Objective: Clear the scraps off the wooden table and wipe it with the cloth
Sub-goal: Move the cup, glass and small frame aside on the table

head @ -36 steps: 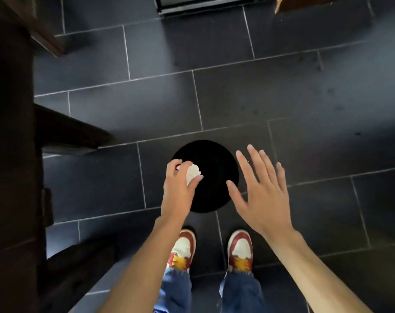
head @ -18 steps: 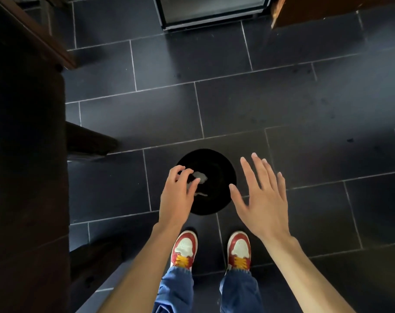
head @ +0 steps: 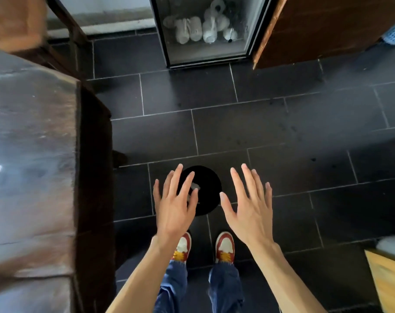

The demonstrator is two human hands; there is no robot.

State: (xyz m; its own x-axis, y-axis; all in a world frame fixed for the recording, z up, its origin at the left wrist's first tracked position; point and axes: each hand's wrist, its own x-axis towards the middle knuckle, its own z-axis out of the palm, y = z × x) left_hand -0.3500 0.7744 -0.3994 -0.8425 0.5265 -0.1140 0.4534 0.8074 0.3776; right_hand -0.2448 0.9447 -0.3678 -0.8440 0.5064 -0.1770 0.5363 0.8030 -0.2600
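No legible writing anywhere. Left hand [head: 174, 206] and right hand [head: 248, 208] both splayed, fingers straight, holding nothing. Black bin [head: 211, 190] sits below and between the fingertips; pale scrap [head: 194, 186] inside, partly hidden by the left fingers. Wooden table [head: 31, 154] left of the hands, blurred, cut off. Dark tile floor [head: 282, 132]; glass-fronted cabinet [head: 205, 30] beyond the fingertips.

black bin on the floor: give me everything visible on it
The black bin is round, seen from straight above as a dark opening, standing on the dark tiled floor just ahead of the person's shoes. Pale crumpled scraps lie inside. The open left hand overlaps its left part; whether it touches the bin cannot be told. Material unclear.
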